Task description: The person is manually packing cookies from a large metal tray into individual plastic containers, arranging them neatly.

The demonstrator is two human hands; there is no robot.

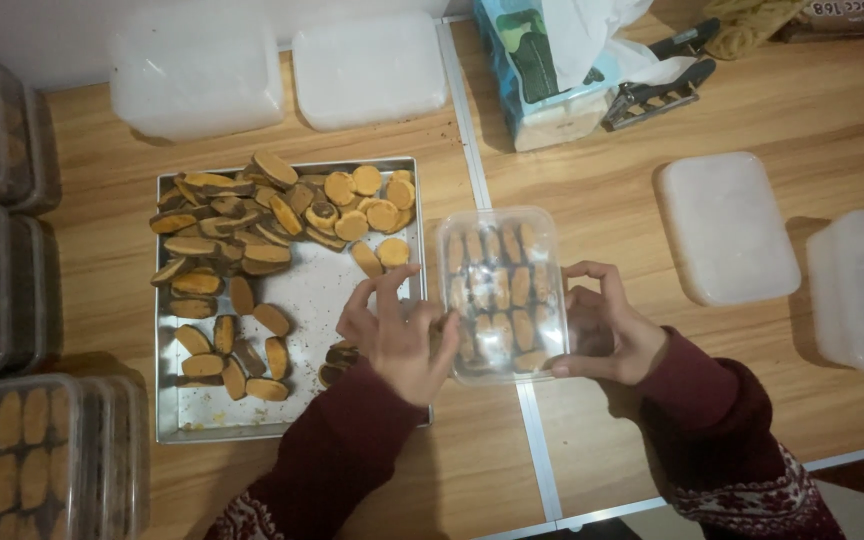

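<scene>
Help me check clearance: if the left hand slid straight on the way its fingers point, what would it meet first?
Probably the loose cookies at the metal tray's top right, just beyond the left hand; its fingertips point up-frame. Height above the tray is unclear.

Dim, warm light here, strongest toward the top of the view. Soft shadows pool beneath the hands and left of the metal tray (167, 300). Faint sheen on the clear container (502, 290); edges darken, slightly soft.
</scene>
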